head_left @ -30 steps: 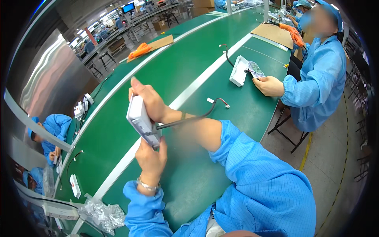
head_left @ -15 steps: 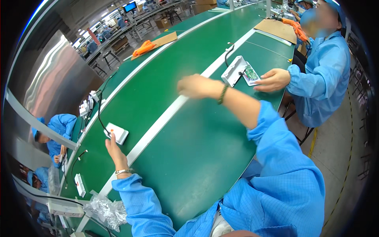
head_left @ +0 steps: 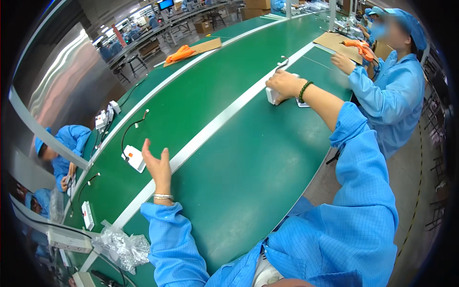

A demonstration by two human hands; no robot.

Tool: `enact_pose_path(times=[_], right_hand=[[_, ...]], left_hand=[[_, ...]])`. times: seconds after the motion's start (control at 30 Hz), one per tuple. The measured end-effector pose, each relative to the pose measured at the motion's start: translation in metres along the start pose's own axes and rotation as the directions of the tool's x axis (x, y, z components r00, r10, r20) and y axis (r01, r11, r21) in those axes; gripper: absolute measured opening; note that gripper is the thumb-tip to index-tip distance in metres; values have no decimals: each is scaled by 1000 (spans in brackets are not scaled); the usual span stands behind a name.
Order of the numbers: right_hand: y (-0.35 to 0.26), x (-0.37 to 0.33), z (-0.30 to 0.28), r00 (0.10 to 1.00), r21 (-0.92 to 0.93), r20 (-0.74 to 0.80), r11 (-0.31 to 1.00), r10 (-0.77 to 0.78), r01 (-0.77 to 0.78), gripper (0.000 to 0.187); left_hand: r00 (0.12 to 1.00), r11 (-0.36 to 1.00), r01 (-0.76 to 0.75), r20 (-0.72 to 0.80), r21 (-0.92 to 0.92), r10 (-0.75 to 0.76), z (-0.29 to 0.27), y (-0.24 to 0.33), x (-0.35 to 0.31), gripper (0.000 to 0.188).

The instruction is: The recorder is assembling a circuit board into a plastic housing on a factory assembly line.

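My right hand (head_left: 286, 86) reaches across to the right part of the bench, its fingers closed round a white plastic housing (head_left: 271, 96) with a short dark cable (head_left: 282, 64) rising behind it. Beside that, mostly hidden by the wrist, lies another white piece (head_left: 303, 103). My left hand (head_left: 158, 167) is raised over the metal divider strip, thumb and fingers spread, holding nothing. Just left of its fingertips a white box (head_left: 134, 159) with an orange mark and a black cable (head_left: 124, 136) rests on the green belt.
A co-worker's hand (head_left: 342, 62) is near an orange tool (head_left: 359, 48) on brown cardboard at the right. Another orange item (head_left: 180, 54) lies on cardboard across the belt. A smaller white box (head_left: 87, 215) and crumpled clear plastic (head_left: 123, 248) are at lower left.
My right hand has moved right and taken hold of the white housing. The co-worker's hand has left the housing's circuit-board half and moved toward the orange tool. My left hand is farther from the white box.
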State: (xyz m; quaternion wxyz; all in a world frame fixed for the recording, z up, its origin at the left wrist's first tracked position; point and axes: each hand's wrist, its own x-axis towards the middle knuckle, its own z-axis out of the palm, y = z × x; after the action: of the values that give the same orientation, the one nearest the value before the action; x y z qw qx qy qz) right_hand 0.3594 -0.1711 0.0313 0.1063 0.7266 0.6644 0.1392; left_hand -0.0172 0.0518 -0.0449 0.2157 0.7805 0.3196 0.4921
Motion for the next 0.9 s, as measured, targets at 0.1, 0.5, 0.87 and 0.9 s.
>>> enact_pose_path(times=[0.1, 0.5, 0.87, 0.9], right_hand=[[-2, 12, -25, 992, 164, -92, 984, 83, -67, 42], [-89, 71, -116, 623, 517, -760, 756, 188, 402, 21], [-129, 71, -124, 323, 154, -944, 779, -66, 608, 35], [-129, 74, -126, 322, 152, -944, 775, -70, 613, 35]], left_hand=[[999, 997, 35, 43, -74, -32, 2, 9, -3, 61], [403, 329, 892, 877, -311, -262, 6, 57, -15, 84], [380, 647, 756, 868, -93, -320, -43, 23, 13, 48], [491, 711, 691, 806, -131, -329, -53, 19, 17, 40]])
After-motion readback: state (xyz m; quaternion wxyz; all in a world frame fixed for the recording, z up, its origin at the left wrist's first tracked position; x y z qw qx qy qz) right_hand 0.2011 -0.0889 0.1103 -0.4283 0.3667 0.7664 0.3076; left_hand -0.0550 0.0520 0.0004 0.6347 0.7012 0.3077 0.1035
